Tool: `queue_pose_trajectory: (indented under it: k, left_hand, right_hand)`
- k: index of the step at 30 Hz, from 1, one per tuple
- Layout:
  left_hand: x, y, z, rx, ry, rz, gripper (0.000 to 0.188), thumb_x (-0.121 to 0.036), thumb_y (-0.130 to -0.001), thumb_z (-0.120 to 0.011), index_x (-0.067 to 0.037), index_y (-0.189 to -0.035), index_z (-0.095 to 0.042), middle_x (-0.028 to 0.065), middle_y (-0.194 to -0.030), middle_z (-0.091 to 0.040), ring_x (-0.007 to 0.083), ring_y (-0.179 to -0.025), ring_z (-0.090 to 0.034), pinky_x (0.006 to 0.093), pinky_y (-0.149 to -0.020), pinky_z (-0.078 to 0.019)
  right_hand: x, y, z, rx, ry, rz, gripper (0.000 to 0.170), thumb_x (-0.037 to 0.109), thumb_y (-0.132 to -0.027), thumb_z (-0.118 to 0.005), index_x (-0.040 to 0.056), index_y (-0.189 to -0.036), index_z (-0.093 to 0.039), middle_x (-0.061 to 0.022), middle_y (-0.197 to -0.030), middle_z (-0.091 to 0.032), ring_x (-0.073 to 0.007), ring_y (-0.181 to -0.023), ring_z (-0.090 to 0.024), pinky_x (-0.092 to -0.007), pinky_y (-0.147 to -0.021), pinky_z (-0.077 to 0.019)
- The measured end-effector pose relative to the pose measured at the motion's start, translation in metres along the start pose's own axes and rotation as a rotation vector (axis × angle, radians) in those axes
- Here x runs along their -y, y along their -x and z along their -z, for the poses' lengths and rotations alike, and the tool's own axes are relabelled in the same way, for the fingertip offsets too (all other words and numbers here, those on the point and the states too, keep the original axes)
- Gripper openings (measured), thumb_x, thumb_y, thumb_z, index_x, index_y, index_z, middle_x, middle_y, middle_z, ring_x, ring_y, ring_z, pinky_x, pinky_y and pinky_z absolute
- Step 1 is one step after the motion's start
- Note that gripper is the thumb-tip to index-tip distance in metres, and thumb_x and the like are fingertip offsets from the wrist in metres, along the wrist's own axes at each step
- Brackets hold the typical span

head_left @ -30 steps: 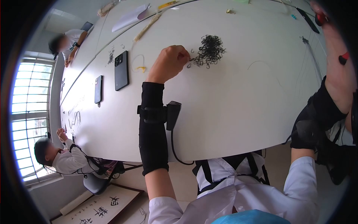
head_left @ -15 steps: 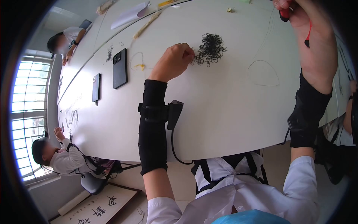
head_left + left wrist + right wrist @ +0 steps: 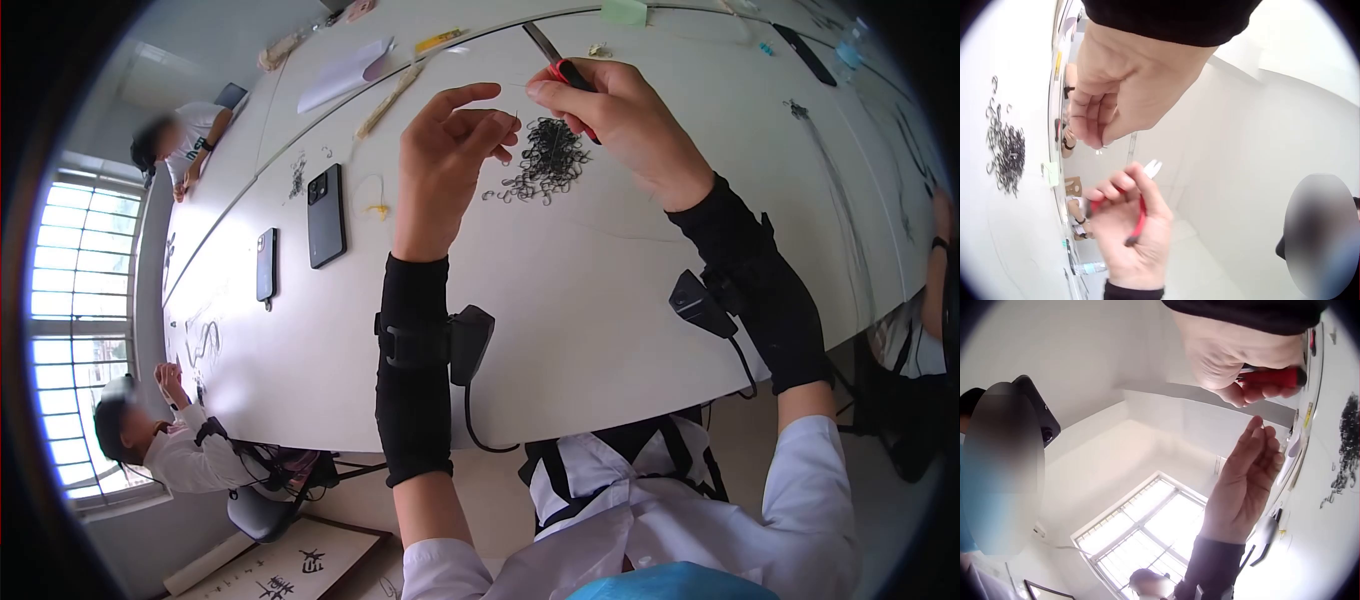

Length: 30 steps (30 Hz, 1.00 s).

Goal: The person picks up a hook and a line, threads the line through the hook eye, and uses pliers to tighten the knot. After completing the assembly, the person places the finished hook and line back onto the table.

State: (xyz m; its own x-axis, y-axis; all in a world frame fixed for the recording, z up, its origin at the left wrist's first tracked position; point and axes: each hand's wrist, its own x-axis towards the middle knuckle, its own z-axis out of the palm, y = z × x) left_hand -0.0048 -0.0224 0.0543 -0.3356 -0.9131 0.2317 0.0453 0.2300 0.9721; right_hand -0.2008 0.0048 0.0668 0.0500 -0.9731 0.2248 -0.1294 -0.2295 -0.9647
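Observation:
A dark pile of small fish hooks (image 3: 553,158) lies on the white table, a few strays scattered along its near left side. My left hand (image 3: 448,160) is raised at the pile's left and pinches a tiny dark fish hook (image 3: 516,116) between thumb and finger. Opposite it, my right hand (image 3: 645,125) holds red-handled pliers (image 3: 566,72) against its palm, their metal tips (image 3: 1154,167) slightly parted and pointing away from me. Its thumb and forefinger meet near the left fingertips, with a faint thin line between the two hands.
Left of the hands lie a large dark phone (image 3: 326,220) and a smaller phone (image 3: 267,265). Beyond are a pale bundle (image 3: 388,102), white paper (image 3: 345,78) and a green sheet (image 3: 624,12). A water bottle (image 3: 851,45) stands far right. Other people sit around the table.
My right hand has come in from the far right with the pliers, up to the left hand. The left hand has lifted from the pile's edge and turned, its forefinger now extended.

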Motion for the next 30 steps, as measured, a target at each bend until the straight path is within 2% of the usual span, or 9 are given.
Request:
queue_pose_trajectory:
  k: [3,6,9,12,15,21,24,27,30]
  left_hand:
    - [-0.01,0.004,-0.009,-0.022,0.201,0.038,0.03,-0.008,-0.095,-0.067,0.007,-0.118,-0.058,0.0143,-0.093,-0.072,0.0158,-0.083,-0.068,0.0293,-0.075,-0.0556]
    - [-0.008,0.004,-0.014,-0.051,0.279,0.021,0.026,-0.01,-0.095,-0.068,0.006,-0.112,-0.058,0.013,-0.091,-0.071,0.016,-0.082,-0.068,0.0297,-0.074,-0.0562]
    - [-0.004,0.003,-0.018,-0.081,0.284,0.0,0.024,-0.01,-0.095,-0.069,0.004,-0.109,-0.056,0.0117,-0.088,-0.07,0.0155,-0.08,-0.068,0.0294,-0.072,-0.0575]
    - [-0.004,0.005,-0.021,-0.116,0.27,0.008,0.02,-0.01,-0.097,-0.066,0.004,-0.109,-0.06,0.0146,-0.095,-0.07,0.0177,-0.082,-0.068,0.0312,-0.074,-0.0578]
    - [-0.003,0.006,-0.025,-0.145,0.226,0.011,0.021,-0.012,-0.098,-0.065,0.007,-0.108,-0.063,0.0151,-0.094,-0.071,0.0187,-0.081,-0.069,0.0322,-0.075,-0.0591]
    - [-0.003,0.008,-0.032,-0.121,0.252,0.042,0.026,-0.015,-0.1,-0.063,0.009,-0.11,-0.066,0.0167,-0.098,-0.072,0.0227,-0.089,-0.073,0.0338,-0.085,-0.0605]
    - [-0.004,0.007,-0.032,-0.12,0.336,0.061,0.024,-0.013,-0.098,-0.065,0.01,-0.108,-0.066,0.0147,-0.093,-0.072,0.0198,-0.084,-0.072,0.0303,-0.081,-0.0614]
    - [-0.003,0.006,-0.031,-0.141,0.467,0.134,0.023,-0.013,-0.097,-0.066,0.008,-0.108,-0.066,0.0148,-0.096,-0.071,0.0201,-0.085,-0.072,0.031,-0.083,-0.0611]
    - [0.004,0.004,-0.025,-0.099,0.55,0.125,0.022,-0.014,-0.097,-0.067,0.005,-0.109,-0.067,0.0134,-0.098,-0.071,0.0182,-0.086,-0.071,0.0308,-0.08,-0.0609]
  right_hand:
    - [-0.002,0.002,-0.005,0.047,-0.172,-0.116,0.022,0.026,-0.092,-0.068,0.0035,-0.091,-0.071,0.0022,-0.074,-0.057,-0.0066,-0.068,-0.046,-0.0231,-0.064,-0.0373]
    - [-0.003,0.003,-0.009,0.027,-0.256,-0.082,0.02,0.025,-0.091,-0.069,0.0055,-0.09,-0.072,0.0029,-0.073,-0.057,-0.0051,-0.066,-0.044,-0.0223,-0.062,-0.0366]
    - [-0.007,0.001,-0.007,0.034,-0.183,-0.072,0.022,0.026,-0.091,-0.069,0.0041,-0.091,-0.072,0.0018,-0.073,-0.06,-0.0063,-0.067,-0.048,-0.0235,-0.063,-0.0399]
    - [-0.003,0.003,-0.011,-0.007,-0.12,0.037,0.025,0.027,-0.091,-0.069,0.0017,-0.092,-0.072,0.0004,-0.076,-0.063,-0.0086,-0.068,-0.052,-0.0235,-0.065,-0.0424]
    - [-0.01,0.001,-0.013,-0.064,-0.073,0.106,0.029,0.028,-0.092,-0.069,-0.0005,-0.093,-0.071,-0.0015,-0.077,-0.066,-0.0108,-0.069,-0.055,-0.0244,-0.066,-0.0446]
    - [-0.016,-0.001,-0.016,-0.151,0.037,0.155,0.029,0.028,-0.093,-0.068,-0.0012,-0.095,-0.07,-0.0062,-0.076,-0.068,-0.0134,-0.066,-0.06,-0.0295,-0.065,-0.0509]
    - [-0.018,-0.001,-0.017,-0.218,0.167,0.22,0.028,0.026,-0.092,-0.067,-0.0013,-0.095,-0.069,-0.0088,-0.076,-0.068,-0.0161,-0.066,-0.063,-0.0306,-0.066,-0.0526]
    - [-0.018,0.0,-0.02,-0.261,0.268,0.333,0.026,0.024,-0.092,-0.067,-0.0011,-0.094,-0.068,-0.0104,-0.075,-0.068,-0.0181,-0.066,-0.064,-0.0312,-0.066,-0.0529]
    - [-0.012,0.002,-0.019,-0.204,0.175,0.283,0.027,0.026,-0.092,-0.067,-0.0013,-0.093,-0.068,-0.0087,-0.072,-0.066,-0.0163,-0.064,-0.061,-0.03,-0.064,-0.0507]
